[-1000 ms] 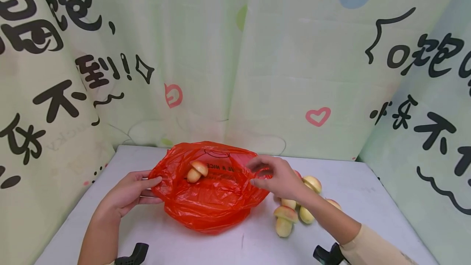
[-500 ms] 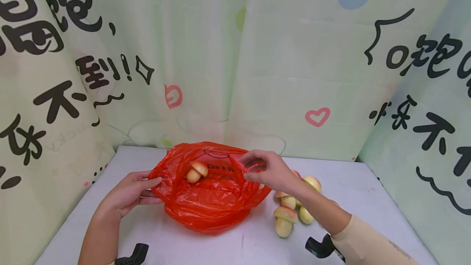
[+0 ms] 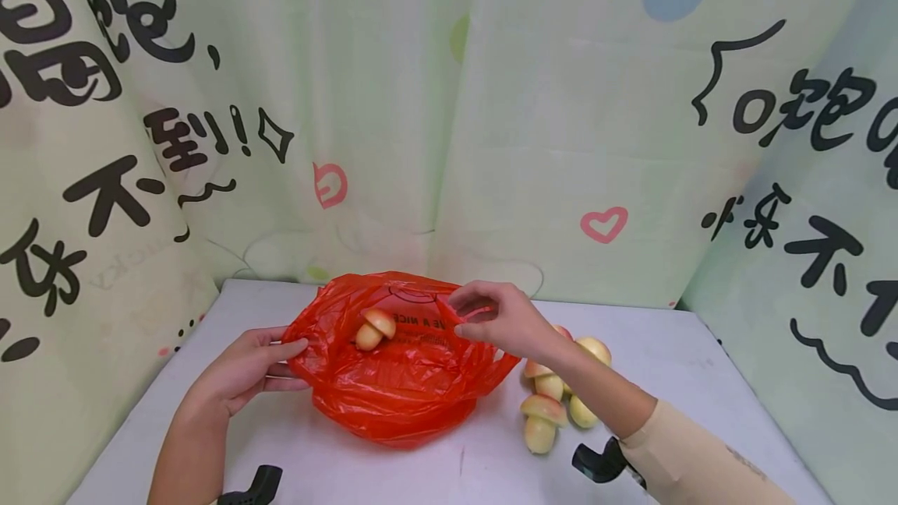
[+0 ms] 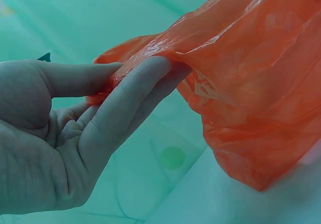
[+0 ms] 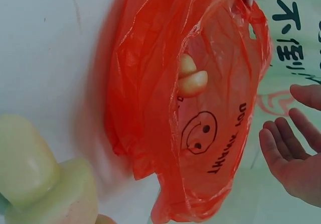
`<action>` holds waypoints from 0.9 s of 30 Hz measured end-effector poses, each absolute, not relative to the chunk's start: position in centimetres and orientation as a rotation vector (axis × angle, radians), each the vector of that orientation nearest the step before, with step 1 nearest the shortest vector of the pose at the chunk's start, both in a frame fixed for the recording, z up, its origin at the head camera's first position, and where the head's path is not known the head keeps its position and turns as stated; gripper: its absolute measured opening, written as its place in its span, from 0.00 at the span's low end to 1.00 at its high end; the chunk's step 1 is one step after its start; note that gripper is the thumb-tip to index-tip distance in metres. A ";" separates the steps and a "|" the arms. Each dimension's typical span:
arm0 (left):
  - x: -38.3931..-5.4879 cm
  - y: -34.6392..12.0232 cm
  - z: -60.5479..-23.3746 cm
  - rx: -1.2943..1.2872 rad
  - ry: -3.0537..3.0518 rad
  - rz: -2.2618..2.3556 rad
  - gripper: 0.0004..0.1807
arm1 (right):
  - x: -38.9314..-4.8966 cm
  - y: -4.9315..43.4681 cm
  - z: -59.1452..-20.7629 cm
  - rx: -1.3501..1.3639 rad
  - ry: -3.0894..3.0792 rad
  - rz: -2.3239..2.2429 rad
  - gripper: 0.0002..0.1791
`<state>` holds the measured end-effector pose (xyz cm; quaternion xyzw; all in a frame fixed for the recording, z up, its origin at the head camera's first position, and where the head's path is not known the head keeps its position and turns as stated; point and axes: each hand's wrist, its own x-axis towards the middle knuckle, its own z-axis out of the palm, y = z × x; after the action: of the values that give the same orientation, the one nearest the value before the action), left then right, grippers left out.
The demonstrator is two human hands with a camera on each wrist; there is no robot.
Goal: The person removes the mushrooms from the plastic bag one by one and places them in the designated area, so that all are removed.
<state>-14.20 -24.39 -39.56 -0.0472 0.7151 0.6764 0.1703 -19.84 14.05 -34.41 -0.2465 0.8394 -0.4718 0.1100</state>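
Observation:
A red plastic bag (image 3: 393, 404) with printed black text lies with its mouth spread wide. Inside it rests one mushroom (image 3: 375, 328) with a tan-orange cap and pale stem, also visible in the right wrist view. My left hand (image 3: 242, 369) pinches the bag's left edge between thumb and fingers; the left wrist view shows the red film (image 4: 150, 48) between them. Over the bag's right side hovers my right hand (image 3: 505, 319), fingers loosely bent and holding nothing. The right wrist view shows that hand (image 5: 296, 148) apart from the film.
Several more mushrooms (image 3: 542, 423) lie in a group right of the bag, partly hidden under the right forearm. The white table (image 3: 701, 380) is bordered by a pale printed curtain (image 3: 393, 100) at the back and sides. Black wrist cameras sit on both forearms.
My right hand has moved left and slightly up, further over the bag's right side. The left hand, the bag and the mushroom inside it have stayed almost where they were.

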 end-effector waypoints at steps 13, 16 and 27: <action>-14.1 -24.5 -39.7 -0.142 2.033 1.923 0.36 | -21.0 11.5 -34.1 -0.777 2.462 -1.336 0.17; -14.1 -24.5 -39.7 -0.133 2.029 1.927 0.36 | -21.4 10.8 -34.3 -0.804 2.466 -1.299 0.17; -14.3 -24.3 -39.5 -0.132 2.029 1.928 0.36 | -22.2 9.0 -34.5 -0.808 2.469 -1.190 0.18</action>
<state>-14.30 -24.29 -39.52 -0.0464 0.7136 0.6783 0.1690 -22.15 9.01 -34.47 -0.2800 0.8554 -0.4121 0.1416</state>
